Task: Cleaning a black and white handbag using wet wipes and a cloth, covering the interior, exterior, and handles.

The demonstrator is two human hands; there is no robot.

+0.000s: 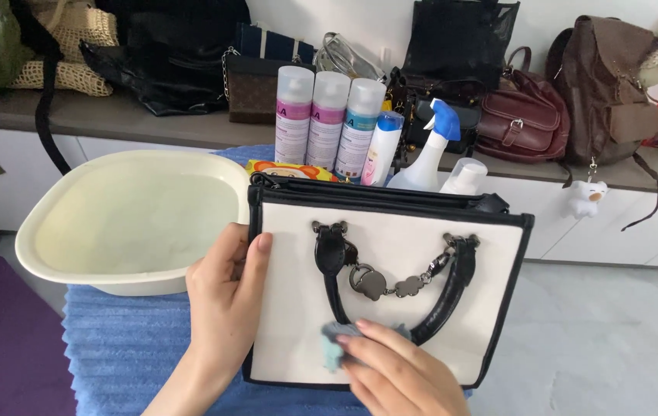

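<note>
a person's left hand (225,304) steadies a white handbag (391,300) trimmed in black, its fingers (256,266) spread flat and released against the bag's left edge, bracing rather than gripping. the right hand (402,374) presses a small pale blue cloth (334,347) to the lower front panel, fingers curled down on the cloth to pin it to the fabric. the bag lies tilted back on a blue ribbed towel (125,347), directly beneath both hands.

the bag looks light and fairly stiff: its panels keep a boxy shape and the black edging holds the corners square. the white face appears to be cloth or grained material, likely to mark easily, so the firmer black border seems the safer place to take hold. just above the right fingers, the black handle (452,296) lies folded down on the front, with a metal chain of charms (391,283) strung between its fittings; both would shift loosely if the bag were lifted.

left of the left fingers sits a cream plastic basin (132,219), seemingly holding clear water. beyond the bag stand three spray cans (329,119), a slim tube (383,146) and a spray bottle with a blue trigger (429,150). farther back, a grey desk (129,115) along the wall carries a row of other bags, among them a dark red handbag (522,115) and a brown backpack (606,85). pale floor tiles (606,339) spread to the right.
</note>
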